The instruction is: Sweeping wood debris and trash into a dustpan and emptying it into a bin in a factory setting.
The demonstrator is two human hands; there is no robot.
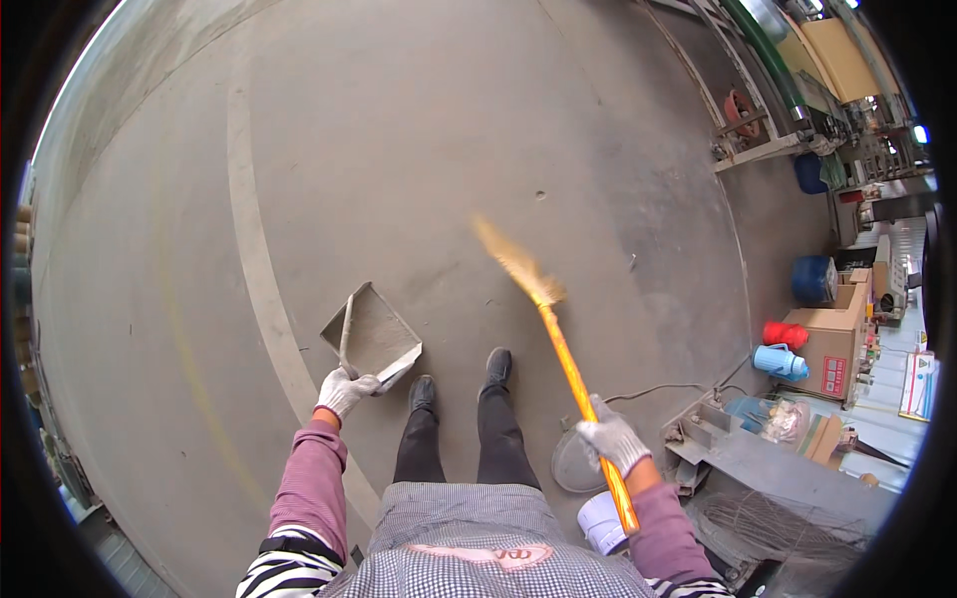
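Note:
My left hand (346, 392), in a whitish knit glove, is closed round the handle of a dustpan (377, 330). The dustpan is grey and dusty, with a pale edge, and hangs in front of my left foot. A broom (570, 371) with an orange-yellow striped handle is gripped in my right hand (613, 439), gloved the same way. Its straw-coloured bristles (515, 261) point forward and left, smeared by motion. Whether they touch the floor I cannot tell. A gap of floor lies between bristles and dustpan.
Grey concrete floor (419, 130) carries a pale stripe (251, 224) on the left. At right stand a metal bench (788, 463), a cardboard box (830, 344), a light-blue jug (780, 362) and a blue drum (813, 279). A white bucket (601, 522) sits near my right side. Machine framing (758, 149) fills the far right.

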